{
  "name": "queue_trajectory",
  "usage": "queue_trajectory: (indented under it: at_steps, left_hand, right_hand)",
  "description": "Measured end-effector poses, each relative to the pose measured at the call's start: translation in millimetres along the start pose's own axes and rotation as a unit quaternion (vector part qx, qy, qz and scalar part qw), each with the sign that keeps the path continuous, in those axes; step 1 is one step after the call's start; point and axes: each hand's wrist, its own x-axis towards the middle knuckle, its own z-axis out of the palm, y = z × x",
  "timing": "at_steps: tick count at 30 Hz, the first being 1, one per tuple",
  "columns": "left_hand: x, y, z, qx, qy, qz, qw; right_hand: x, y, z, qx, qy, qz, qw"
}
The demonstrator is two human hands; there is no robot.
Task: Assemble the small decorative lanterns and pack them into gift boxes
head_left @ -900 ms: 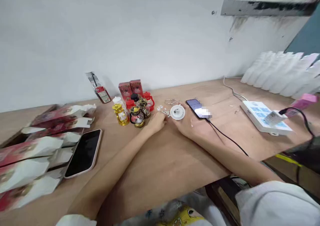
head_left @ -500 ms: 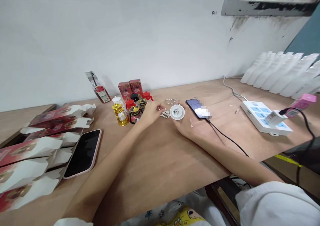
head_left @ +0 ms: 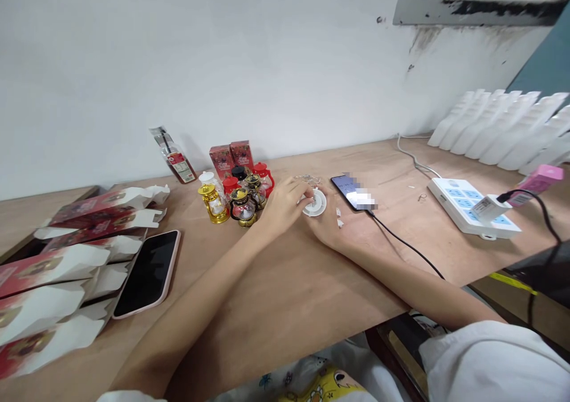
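Note:
My right hand [head_left: 326, 228] is closed around a white round plastic piece [head_left: 317, 207], its hollow side facing up. The fingertips of my left hand [head_left: 286, 205] are pinched together over the middle of that piece. Whatever they hold, if anything, is too small and covered to make out. To the left of my left hand stand several miniature lanterns, among them a gold lantern [head_left: 215, 205], a red lantern [head_left: 266, 178] and a bronze-coloured lantern [head_left: 243, 208]. Behind my fingers lies a heap of small metal wire pieces [head_left: 310, 179].
A lit phone [head_left: 345, 185] on a black cable lies right of my hands, near a white power strip [head_left: 463, 203]. At left are a dark phone [head_left: 149, 274] and open red boxes [head_left: 53, 265]. Two upright boxes [head_left: 241, 154] and a drink pouch [head_left: 180, 164] stand near the wall.
My left hand has moved right, from the small silvery discs on the table to the white round piece. It now hides those discs. My right hand stays nearly in place.

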Motion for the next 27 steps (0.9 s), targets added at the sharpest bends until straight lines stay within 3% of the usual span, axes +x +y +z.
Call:
queue_trajectory:
  at_steps: [7, 10, 12, 16, 21, 27]
  left_hand:
    - [-3, 2, 6.2, 0.064, 0.007, 0.011, 0.998]
    - [-1, 0, 4.6, 0.003, 0.028, -0.03, 0.999]
    - [-1, -7, 5.9, -0.029, 0.03, -0.091, 0.995]
    - [-11, -31, 22.2, 0.008, -0.057, -0.202, 0.978]
    - [-35, -49, 49.0, 0.041, -0.136, -0.176, 0.974]
    - [-40, -46, 52.6, 0.069, -0.177, -0.152, 0.97]
  right_hand:
    - [1, -2, -2, 0.004, -0.006, 0.008, 1.0]
    - [2, 0, -2, 0.011, 0.0, 0.021, 1.0]
    - [3, 1, -2, 0.006, 0.011, 0.029, 0.999]
    - [4, 2, -1, -0.004, 0.024, 0.05, 0.998]
    - [4, -1, -2, 0.002, 0.026, 0.051, 0.998]
    - [2, 1, -2, 0.003, 0.014, 0.038, 0.999]
